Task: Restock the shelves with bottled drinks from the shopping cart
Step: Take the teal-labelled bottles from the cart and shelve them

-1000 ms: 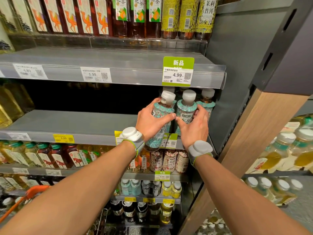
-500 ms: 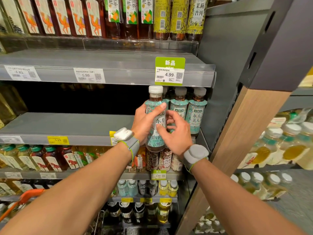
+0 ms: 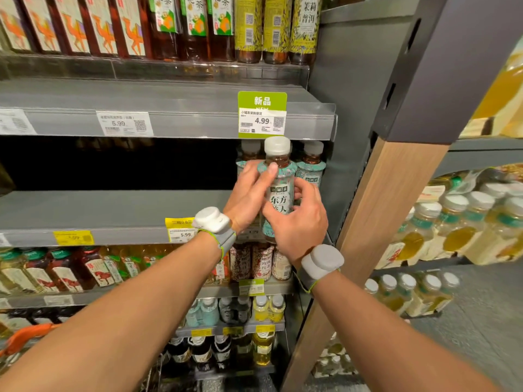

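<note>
A teal-labelled tea bottle (image 3: 278,176) with a white cap stands upright at the front right of the grey middle shelf (image 3: 113,213). My left hand (image 3: 246,193) grips it from the left, thumb high near the neck. My right hand (image 3: 301,222) curls round its lower right side, thumb on the label. Two matching bottles stand behind it, one at the left (image 3: 250,152) and one at the right (image 3: 312,161), partly hidden. The cart shows only as an orange handle (image 3: 28,335) at the lower left.
The middle shelf is bare to the left of the bottles. A green price tag (image 3: 262,114) hangs just above the held bottle's cap. Full rows of drinks fill the upper shelf (image 3: 169,26) and lower shelves (image 3: 70,270). A wood-edged shelf end (image 3: 376,222) rises at the right.
My right hand let go of the bottle it set at the back and came onto the left hand's bottle. That bottle shifted right, in front of the other two, label now facing me.
</note>
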Motion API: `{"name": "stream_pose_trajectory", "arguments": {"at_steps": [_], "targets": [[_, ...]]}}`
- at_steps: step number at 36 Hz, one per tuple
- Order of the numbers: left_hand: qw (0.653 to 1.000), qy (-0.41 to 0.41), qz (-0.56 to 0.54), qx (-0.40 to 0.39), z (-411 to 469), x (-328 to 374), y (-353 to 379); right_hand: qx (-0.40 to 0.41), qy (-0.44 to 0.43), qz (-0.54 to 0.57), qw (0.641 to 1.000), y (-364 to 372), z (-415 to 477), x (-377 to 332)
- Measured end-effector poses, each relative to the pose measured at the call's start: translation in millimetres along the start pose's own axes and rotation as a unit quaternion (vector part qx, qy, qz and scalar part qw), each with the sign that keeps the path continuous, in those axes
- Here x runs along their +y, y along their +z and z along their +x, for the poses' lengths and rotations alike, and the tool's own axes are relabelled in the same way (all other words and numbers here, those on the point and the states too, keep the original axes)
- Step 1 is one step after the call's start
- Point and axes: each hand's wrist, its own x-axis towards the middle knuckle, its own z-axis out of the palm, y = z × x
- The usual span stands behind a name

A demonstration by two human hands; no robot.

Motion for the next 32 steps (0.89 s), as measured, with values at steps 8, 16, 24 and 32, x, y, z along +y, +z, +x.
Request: {"name": "stream_pose_trajectory", "arguments": {"at_steps": [8, 16, 24, 32], "targets": [[0.944, 0.114, 0.308, 0.045, 11.3, -7.2, 0.0, 0.075, 0.025, -0.060, 0.995, -14.4, 2.9, 11.2], [0.896, 0.074, 0.438, -0.009, 8.7, -7.0, 5.2, 0.079, 0.040, -0.048, 0.995, -11.6, 9.4, 23.4], [0.897, 0.073, 0.436, -0.008, 9.7, -10.0, 2.4, 0.076, 0.028, -0.019, 0.996, -0.6, 17.7, 35.3], [0.892, 0.065, 0.446, -0.013, 11.5, -3.1, 0.9, 0.069, 0.017, -0.006, 0.997, 10.0, 23.7, 43.4]]}}
